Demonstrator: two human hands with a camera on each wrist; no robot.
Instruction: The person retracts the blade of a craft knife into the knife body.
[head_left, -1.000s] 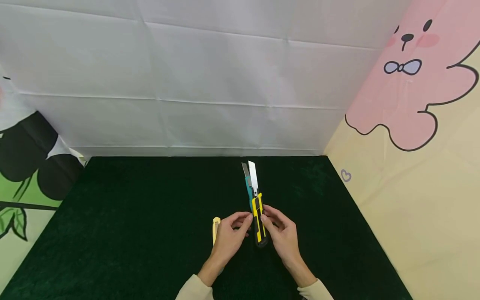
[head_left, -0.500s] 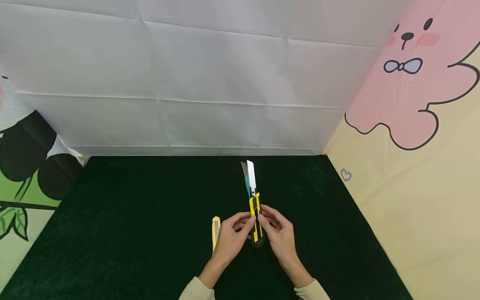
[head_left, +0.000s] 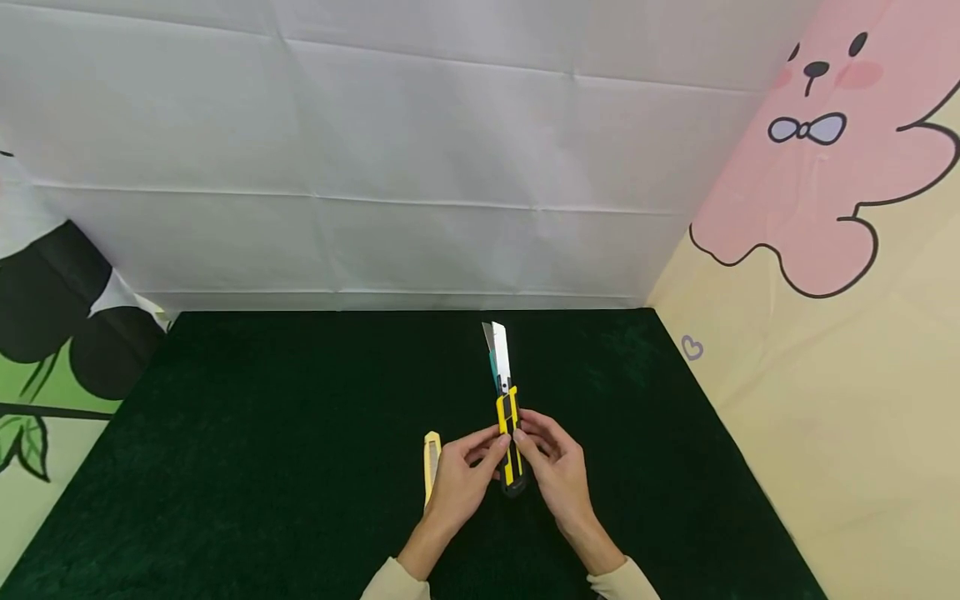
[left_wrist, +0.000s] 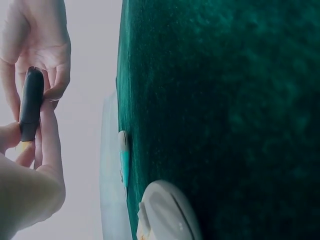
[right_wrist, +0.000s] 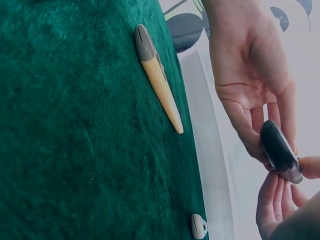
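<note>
A yellow-and-black utility knife [head_left: 509, 407] with its wide blade [head_left: 501, 354] slid out is held above the table, blade pointing away. My left hand [head_left: 461, 479] pinches its handle from the left between thumb and fingers, while my right hand [head_left: 561, 473] pinches it from the right. The knife's black butt end [left_wrist: 32, 102] faces the left wrist camera. Behind it lies a teal utility knife [head_left: 493, 367], mostly hidden in the head view, blade out. To the left of my left hand, a pale yellow utility knife [head_left: 432, 462] rests on the cloth, partly covered by that hand.
Dark green velvety cloth [head_left: 300, 433] covers the table. A creased white sheet [head_left: 420, 167] rises at the far edge. On the right hangs a cream sheet with a pink bear print [head_left: 817, 192]; another printed sheet [head_left: 45, 308] stands left.
Both hands and the yellow-and-black knife have shifted slightly left, covering more of the teal knife. The left thumb now lies over the front of the handle.
</note>
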